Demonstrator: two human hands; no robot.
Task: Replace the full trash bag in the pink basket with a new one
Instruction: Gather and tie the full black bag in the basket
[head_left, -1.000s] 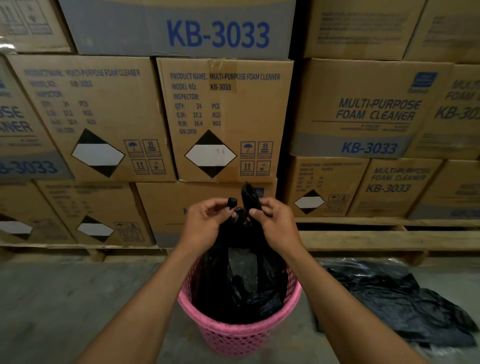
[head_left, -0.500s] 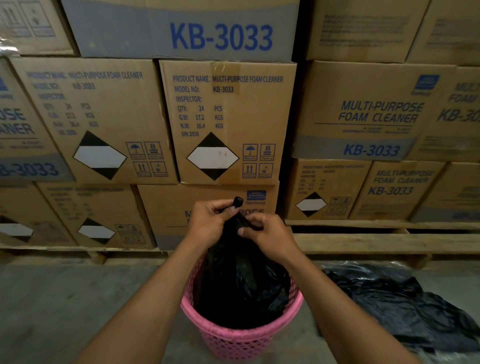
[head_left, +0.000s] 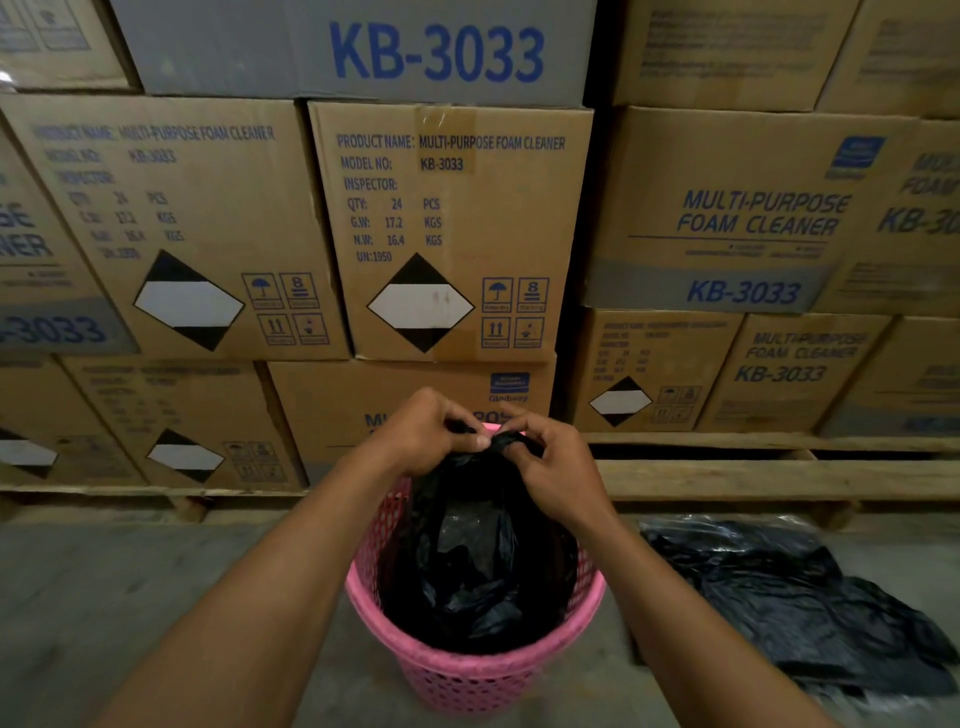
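A pink mesh basket (head_left: 470, 675) stands on the concrete floor in front of me. Inside it sits a full black trash bag (head_left: 480, 566), its top gathered above the basket's far rim. My left hand (head_left: 434, 434) and my right hand (head_left: 548, 462) are both closed on the gathered neck of the bag, fingertips close together. The bag's ends are mostly hidden inside my fingers.
A pack of black trash bags in clear plastic (head_left: 800, 597) lies on the floor to the right of the basket. Stacked cardboard boxes (head_left: 447, 228) on wooden pallets (head_left: 727, 483) form a wall just behind the basket. Bare floor lies to the left.
The bag's two ends, which stood up above my hands, have been pulled down into my fingers. Both hands have drawn closer together and lower over the basket.
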